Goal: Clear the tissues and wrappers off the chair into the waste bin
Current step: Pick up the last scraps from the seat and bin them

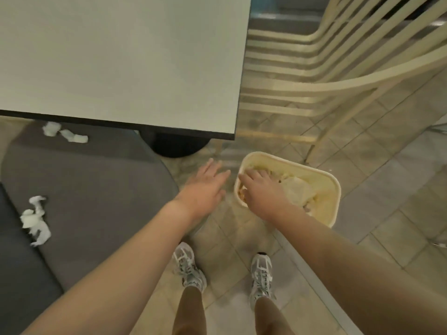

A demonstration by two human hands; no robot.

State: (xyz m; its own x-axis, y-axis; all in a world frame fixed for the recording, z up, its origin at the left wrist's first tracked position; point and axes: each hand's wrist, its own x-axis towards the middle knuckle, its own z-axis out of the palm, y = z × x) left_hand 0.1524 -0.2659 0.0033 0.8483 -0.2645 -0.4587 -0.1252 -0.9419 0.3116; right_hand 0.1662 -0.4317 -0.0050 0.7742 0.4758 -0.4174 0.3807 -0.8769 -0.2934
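Waste bin (335, 189) holds crumpled paper (298, 189) beneath right hand (262, 189).

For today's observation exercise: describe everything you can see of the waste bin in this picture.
The waste bin is a cream, plastic-looking tub with a rounded-rectangular rim, standing upright on the tiled floor just past the table's corner and in front of the slatted chair. It is open-topped and already holds crumpled pale paper and wrappers. The right hand reaches over its near-left rim, palm down on the rubbish; the left hand hovers beside it, not touching.
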